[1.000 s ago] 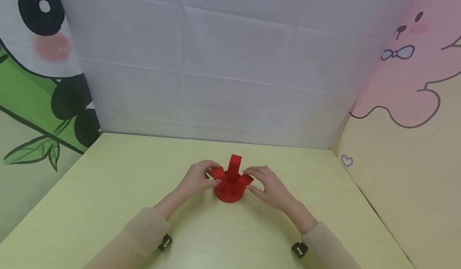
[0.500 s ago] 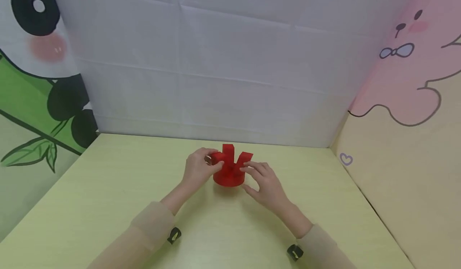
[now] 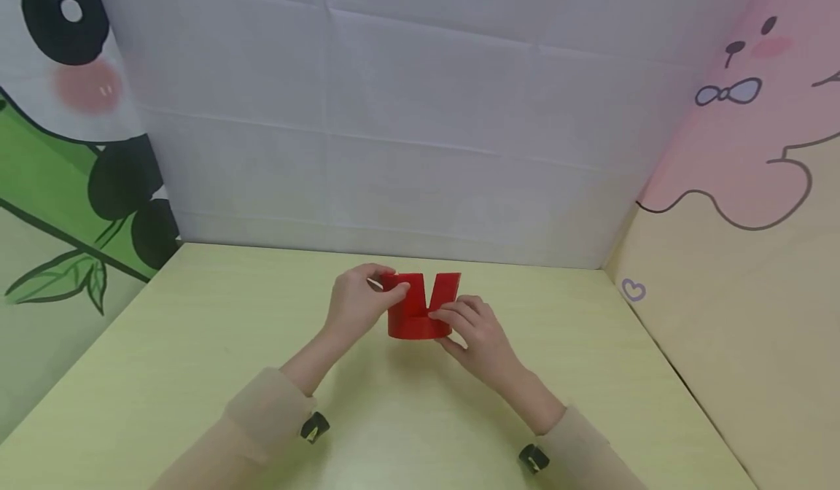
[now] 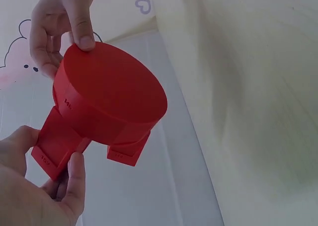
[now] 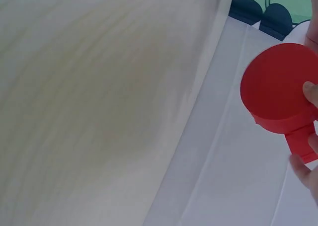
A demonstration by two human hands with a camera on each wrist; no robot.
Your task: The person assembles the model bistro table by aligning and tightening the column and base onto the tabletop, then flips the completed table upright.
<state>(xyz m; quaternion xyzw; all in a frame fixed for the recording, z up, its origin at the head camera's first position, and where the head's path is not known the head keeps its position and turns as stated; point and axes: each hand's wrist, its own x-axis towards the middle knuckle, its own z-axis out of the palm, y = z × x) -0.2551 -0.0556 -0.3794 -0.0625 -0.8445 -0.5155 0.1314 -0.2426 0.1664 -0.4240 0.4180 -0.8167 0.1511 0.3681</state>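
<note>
Both hands hold a red round base (image 3: 418, 327) with block-like arms rising from it. The left hand (image 3: 357, 297) pinches the left arm (image 4: 55, 136), which carries small raised markings, between thumb and fingers. At the base's right side, the right hand (image 3: 482, 340) grips the rim. Its thumb presses on the flat underside (image 4: 117, 84), which faces the wrist cameras. A second block arm (image 3: 445, 291) stands up at the right in the head view. The piece is off the table, its shadow below it.
A pale yellow table (image 3: 216, 359) lies under the hands. Behind it hangs a white creased sheet (image 3: 420, 125). Side walls with cartoon drawings close in the left and right. A small black wrist device (image 3: 315, 427) shows at the left cuff, another (image 3: 534, 459) at the right.
The red piece has risen from the table and tipped, so its arms and base stand differently in view. The right hand has shifted from near the right arm down to the base's rim.
</note>
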